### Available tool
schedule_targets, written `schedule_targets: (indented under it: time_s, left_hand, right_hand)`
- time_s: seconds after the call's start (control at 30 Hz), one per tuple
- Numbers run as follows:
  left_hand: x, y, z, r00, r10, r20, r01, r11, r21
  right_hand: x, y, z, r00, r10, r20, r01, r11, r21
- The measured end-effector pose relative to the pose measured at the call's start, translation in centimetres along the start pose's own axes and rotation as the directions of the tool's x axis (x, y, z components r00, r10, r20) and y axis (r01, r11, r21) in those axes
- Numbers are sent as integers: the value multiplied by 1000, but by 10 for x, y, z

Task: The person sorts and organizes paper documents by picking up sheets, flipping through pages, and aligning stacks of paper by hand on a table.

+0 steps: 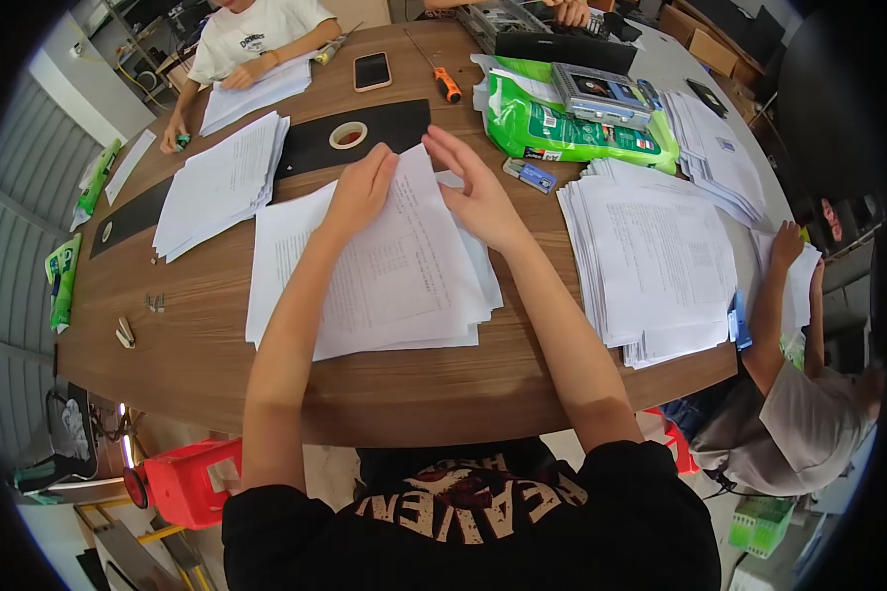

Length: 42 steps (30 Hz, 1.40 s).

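Note:
In front of me a stack of printed sheets (384,286) lies on the wooden table, its edges uneven and its upper sheets turned at an angle. My left hand (363,189) is at the upper left edge of the upper sheets, fingers together and closed against the paper. At their upper right corner is my right hand (475,192), fingers stretched out and thumb apart, its palm facing the paper's edge. A roll of tape (348,135) lies on a black mat (310,148) just beyond my hands.
Paper stacks stand left (217,182) and right (660,256). Nearby are a green packet (562,133), a small blue box (529,175), an orange-handled screwdriver (447,87), a phone (372,71) and a blue stapler (741,320). Other people's hands work around the table.

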<state>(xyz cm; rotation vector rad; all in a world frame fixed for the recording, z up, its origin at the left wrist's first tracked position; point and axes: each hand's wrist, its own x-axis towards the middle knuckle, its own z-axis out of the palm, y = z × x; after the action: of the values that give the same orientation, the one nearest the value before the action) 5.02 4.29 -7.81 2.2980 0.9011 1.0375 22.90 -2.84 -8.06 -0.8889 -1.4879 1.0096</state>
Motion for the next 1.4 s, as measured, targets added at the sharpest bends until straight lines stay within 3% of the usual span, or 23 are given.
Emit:
schedule_targets:
  time_s: [0.07, 0.13, 0.17, 0.2, 0.33, 0.43, 0.47, 0.5, 0.53, 0.63, 0.67, 0.7, 0.73, 0.83, 0.87, 0.93, 0.97, 1.03, 1.13, 1.17, 1.3, 1.33, 1.4]
  left_hand:
    - [-4, -6, 6, 988, -151, -40, 152, 988, 12]
    - [-4, -3, 3, 986, -152, -67, 154, 988, 19]
    - [1, -5, 1, 976, 105, -191, -95, 994, 62]
    - [1, -7, -1, 886, 357, -295, -331, 934, 135]
    - [-5, -6, -7, 922, 265, -282, -259, 964, 61]
    - [-13, -5, -4, 937, 215, -274, -215, 976, 33]
    - [-18, -5, -3, 957, 79, -279, -80, 997, 8]
    - [-21, -3, -4, 958, -59, -280, 57, 998, -18]
    - [-22, -1, -5, 958, -59, -281, 56, 998, -20]
    - [-19, 6, -18, 838, 23, -545, -7, 1000, 30]
    - [-21, 1, -33, 833, -8, -553, 20, 1000, 16]
    - [-18, 8, -49, 775, 167, -610, -114, 986, 125]
    - [-20, 3, -73, 788, 113, -605, -111, 993, 40]
    - [-22, 37, -123, 839, -35, -543, -149, 945, -291]
    - [-22, 44, -135, 861, -10, -508, -188, 923, -337]
    - [-26, 55, -148, 863, -1, -506, -79, 987, -138]
    - [-25, 60, -151, 861, 0, -508, -80, 987, -136]
    - [-23, 66, -151, 837, 137, -529, -67, 986, 150]
    - [-24, 58, -152, 927, 3, -375, 21, 998, 61]
    - [-25, 55, -145, 927, 35, -373, 43, 979, 201]
    - [-18, 49, -90, 983, 33, -183, 0, 985, 174]
    - [-13, 41, -76, 982, 33, -184, -1, 985, 171]
    - [-2, 23, -50, 896, 388, -216, -333, 909, 250]
  right_hand:
    - [1, -10, 2, 993, -120, -2, 119, 983, 138]
    - [4, -12, 0, 990, -132, 55, 120, 975, 185]
    - [5, -14, 0, 992, -112, 65, 100, 981, 165]
    - [6, -16, 1, 993, -94, 75, 82, 986, 144]
    - [8, -25, 7, 989, -130, 73, 132, 991, -24]
    - [5, -27, 10, 979, -164, 122, 169, 985, -34]
    - [5, -29, 10, 979, -164, 121, 170, 985, -36]
    - [5, -30, 11, 986, -106, 132, 87, 986, 142]
    - [5, -32, 11, 987, -51, 154, 0, 950, 313]
    - [9, -12, -6, 999, 29, 20, -34, 900, 434]
    - [10, 0, -16, 999, 28, 20, -34, 900, 434]
    - [11, 16, -28, 999, 3, -52, 8, 977, 212]
    - [10, 29, -34, 993, -40, -115, 37, 999, -23]
    - [7, 46, -31, 984, -75, -160, 48, 985, -169]
    - [6, 45, -28, 984, -75, -159, 50, 986, -160]
    - [3, 23, -16, 971, 220, -94, -236, 942, -237]
    - [0, 23, -8, 984, 114, -136, -137, 975, -176]
    - [-1, 33, -10, 986, 99, -133, -129, 962, -241]
    - [-3, 39, -16, 986, 96, -133, -134, 939, -316]
    - [-4, 40, -17, 985, 109, -137, -149, 934, -325]
    - [0, 35, -18, 986, 130, -103, -161, 896, -414]
    - [0, 24, -14, 982, 178, -70, -191, 929, -317]
    - [2, 7, -7, 974, 223, -34, -225, 949, -223]
